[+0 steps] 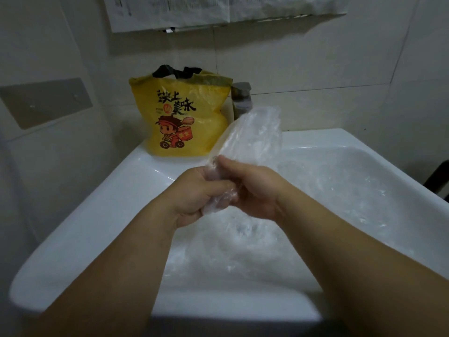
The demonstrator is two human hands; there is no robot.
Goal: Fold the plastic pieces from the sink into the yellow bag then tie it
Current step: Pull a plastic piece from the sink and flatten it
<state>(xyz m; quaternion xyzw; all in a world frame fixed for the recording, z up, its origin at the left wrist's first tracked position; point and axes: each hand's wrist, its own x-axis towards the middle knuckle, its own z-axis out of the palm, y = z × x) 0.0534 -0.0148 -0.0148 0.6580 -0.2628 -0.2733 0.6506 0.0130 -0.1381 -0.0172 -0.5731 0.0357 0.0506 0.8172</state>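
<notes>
Fingers grip plastic piece, overlapping tap (yellow bag behind).

Head view, looking down and forward, close over the sink.

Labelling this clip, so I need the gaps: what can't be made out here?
Head view only.
Yellow bag: contents, behind its front wall.
Tap: base, behind bag and held plastic piece.
Loose plastic in sink: piece count, blurred and clear on white.
Left hand and right hand: fingertips, buried in plastic.
Wall paper: print too small, top cut off.
</notes>
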